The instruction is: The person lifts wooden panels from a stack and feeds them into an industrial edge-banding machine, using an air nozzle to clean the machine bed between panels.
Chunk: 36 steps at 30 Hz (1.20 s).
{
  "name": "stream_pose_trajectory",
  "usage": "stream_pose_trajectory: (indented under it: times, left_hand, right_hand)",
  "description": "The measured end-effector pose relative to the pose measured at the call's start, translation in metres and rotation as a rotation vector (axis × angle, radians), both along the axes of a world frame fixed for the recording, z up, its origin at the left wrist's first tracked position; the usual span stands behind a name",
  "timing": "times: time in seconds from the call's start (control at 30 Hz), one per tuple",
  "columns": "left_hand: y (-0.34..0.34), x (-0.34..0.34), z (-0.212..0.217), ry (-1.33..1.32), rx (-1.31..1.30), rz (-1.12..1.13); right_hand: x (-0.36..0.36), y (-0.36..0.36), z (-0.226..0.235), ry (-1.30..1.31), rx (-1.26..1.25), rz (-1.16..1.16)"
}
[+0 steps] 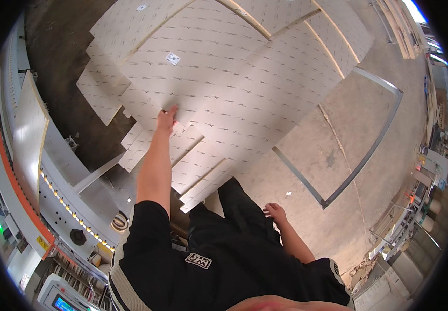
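Observation:
My left hand (167,119) reaches forward over a pile of pale printed panels (218,78), near the corner of a large panel. Its fingers point away from me, at least one stretched out, and appear to touch the panel's face; it grips nothing that I can see. Narrower panel strips (199,168) stick out by steps below the hand, toward my legs. A small white label (172,58) lies on the large panel. My right hand (274,212) hangs beside my thigh, fingers loosely bent and a little apart, with nothing in it.
On the left runs a long machine with an orange rail (14,179), a panel (29,140) standing on it. A screen (63,303) sits lower left. A grey metal frame (361,171) lies on the concrete floor at right. Long boards (397,26) lie far right.

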<state>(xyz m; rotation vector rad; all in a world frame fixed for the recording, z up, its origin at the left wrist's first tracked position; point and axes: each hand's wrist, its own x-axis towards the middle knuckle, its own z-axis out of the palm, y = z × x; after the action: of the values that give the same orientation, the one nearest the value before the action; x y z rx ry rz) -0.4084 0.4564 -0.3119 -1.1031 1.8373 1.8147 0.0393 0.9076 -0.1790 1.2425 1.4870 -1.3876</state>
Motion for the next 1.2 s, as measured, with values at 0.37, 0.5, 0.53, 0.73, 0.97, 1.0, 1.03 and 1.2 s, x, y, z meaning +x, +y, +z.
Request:
stream_pose_trajectory:
  times: [0.37,0.5,0.53,0.73,0.97,1.0,1.03,1.2]
  left_hand:
    - [-0.004,0.231,0.062,-0.152,0.171,0.055]
    - [-0.028,0.332,0.082,-0.195,0.217,0.220]
    - [-0.031,0.358,0.084,-0.146,0.305,0.384]
    - [-0.041,0.399,0.125,-0.152,0.080,0.732]
    - [-0.085,0.363,0.181,-0.299,-0.237,0.533]
    - [-0.090,0.363,0.190,-0.341,-0.288,0.495]
    - [-0.096,0.361,0.200,-0.305,-0.299,0.506]
    - [-0.133,0.405,0.263,-0.151,-0.382,0.499]
  right_hand:
    - [-0.146,-0.021,-0.046,0.411,0.228,0.709]
    - [-0.248,-0.038,-0.043,0.542,0.379,0.753]
    - [-0.270,-0.039,-0.049,0.554,0.451,0.805]
    - [-0.358,-0.066,-0.068,0.582,0.678,0.868]
    - [-0.364,-0.076,-0.108,0.306,0.520,0.694]
    - [-0.359,-0.081,-0.098,0.293,0.518,0.684]
    - [-0.358,-0.085,-0.085,0.289,0.516,0.671]
    - [-0.309,-0.134,-0.017,0.375,0.271,0.251]
